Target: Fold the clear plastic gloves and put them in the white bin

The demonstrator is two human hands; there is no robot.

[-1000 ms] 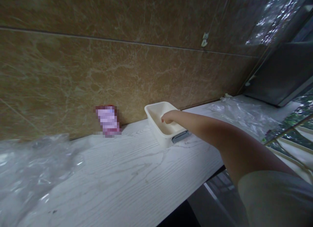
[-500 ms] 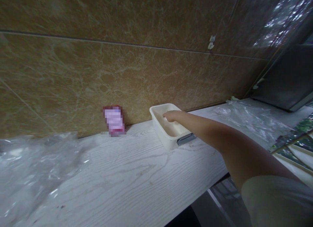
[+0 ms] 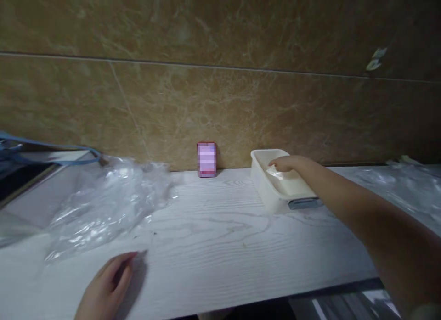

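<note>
Our right hand's (image 3: 284,164) grip pinches glossy film (image 3: 276,172) inside the smooth, round-cornered bin (image 3: 267,191); our left hand (image 3: 106,290) curves, grip released, above the wood-grained tabletop (image 3: 206,260).

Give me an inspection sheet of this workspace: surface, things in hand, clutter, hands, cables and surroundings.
Surface: white wood-grain tabletop, a few small dark specks.
Things in hand: small clear piece, inside the rim of the open white container; its contents are too blurred to tell.
Clutter: crumpled plastic on the left, more plastic on the right; blurred pink rectangle propped against the wall.
Hands: right hand pinches the clear piece; left hand near the front edge, fingers curled, nothing seen in it.
Cables: blue strip at far left; cannot tell if it is a cable.
Surroundings: brown marbled wall behind, small pale fitting at upper right.
</note>
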